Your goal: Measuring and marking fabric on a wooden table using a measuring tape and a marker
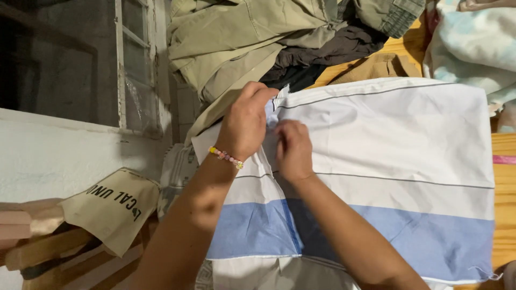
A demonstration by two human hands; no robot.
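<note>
Both hands, left hand and right hand, pinch the white-and-blue cloth.

The folded shirt is white with a broad light-blue band and thin dark stripes. Above it lie olive-khaki garments; the bench beneath is orange-yellow wood. A pastel beaded bracelet rests nearby.

A beige cloth tote bag with dark printed lettering lies at the near left, below the white window frame.
</note>
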